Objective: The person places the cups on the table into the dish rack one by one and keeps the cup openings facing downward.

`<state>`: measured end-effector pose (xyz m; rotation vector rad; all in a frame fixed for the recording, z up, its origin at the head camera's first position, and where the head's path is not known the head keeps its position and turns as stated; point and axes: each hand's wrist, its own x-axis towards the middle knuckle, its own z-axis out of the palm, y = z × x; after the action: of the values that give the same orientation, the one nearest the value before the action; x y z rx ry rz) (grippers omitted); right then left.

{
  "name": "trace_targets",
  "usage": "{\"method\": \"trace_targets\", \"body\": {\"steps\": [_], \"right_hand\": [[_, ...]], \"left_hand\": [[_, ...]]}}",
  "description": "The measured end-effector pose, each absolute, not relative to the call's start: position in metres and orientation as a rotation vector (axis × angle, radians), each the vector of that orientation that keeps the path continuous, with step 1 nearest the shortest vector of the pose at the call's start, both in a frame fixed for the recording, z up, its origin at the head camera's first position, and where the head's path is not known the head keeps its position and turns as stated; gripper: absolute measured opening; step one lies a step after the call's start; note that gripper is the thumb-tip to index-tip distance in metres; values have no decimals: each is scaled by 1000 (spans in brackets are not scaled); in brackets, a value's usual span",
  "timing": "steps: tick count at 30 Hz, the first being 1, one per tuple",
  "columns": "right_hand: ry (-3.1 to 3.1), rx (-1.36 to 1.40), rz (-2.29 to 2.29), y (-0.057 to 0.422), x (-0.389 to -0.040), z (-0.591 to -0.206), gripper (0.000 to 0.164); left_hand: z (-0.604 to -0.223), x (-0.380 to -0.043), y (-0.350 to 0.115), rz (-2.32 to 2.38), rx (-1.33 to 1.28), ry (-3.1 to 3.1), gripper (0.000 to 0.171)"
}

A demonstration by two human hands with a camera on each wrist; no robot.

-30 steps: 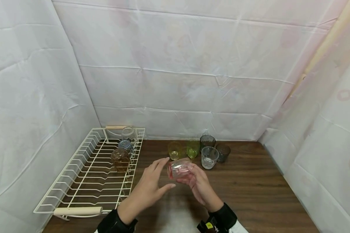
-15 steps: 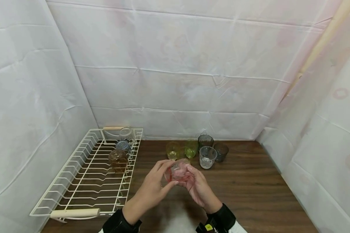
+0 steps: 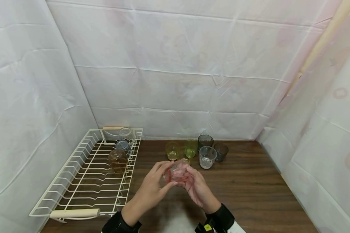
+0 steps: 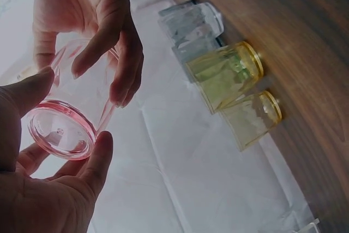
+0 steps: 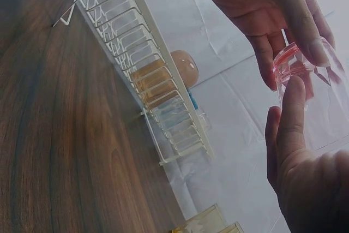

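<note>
Above the table, a pink-tinted drinking glass lies tilted on its side between my two hands. My left hand holds its thick-based end, thumb below and fingers above. My right hand grips the other end, with its fingers partly seen through the glass. The left wrist view shows the pink ring of the glass base between my left thumb and fingertips. Behind the hands stand a yellow glass, a green glass, a clear glass and dark grey glasses.
A white wire dish rack stands on the left, with wooden handles. Along its right side sit an amber glass, a blue glass and a clear glass, upside down. White sheeting encloses the wooden table.
My left hand, earlier apart from the pink glass with fingers spread, has moved in and taken hold of its base end. The right hand keeps its grip.
</note>
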<state>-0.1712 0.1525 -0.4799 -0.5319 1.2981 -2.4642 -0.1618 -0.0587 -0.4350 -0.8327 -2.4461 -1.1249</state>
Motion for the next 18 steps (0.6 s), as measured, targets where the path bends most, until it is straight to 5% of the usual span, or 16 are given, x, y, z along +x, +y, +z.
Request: {"method": "trace_targets", "body": {"steps": [18], "right_hand": [[1340,-492,-2455,150,-169,-481,34]], "left_hand": [[-440,-158,-57,-1128,-821,-2422,74]]}}
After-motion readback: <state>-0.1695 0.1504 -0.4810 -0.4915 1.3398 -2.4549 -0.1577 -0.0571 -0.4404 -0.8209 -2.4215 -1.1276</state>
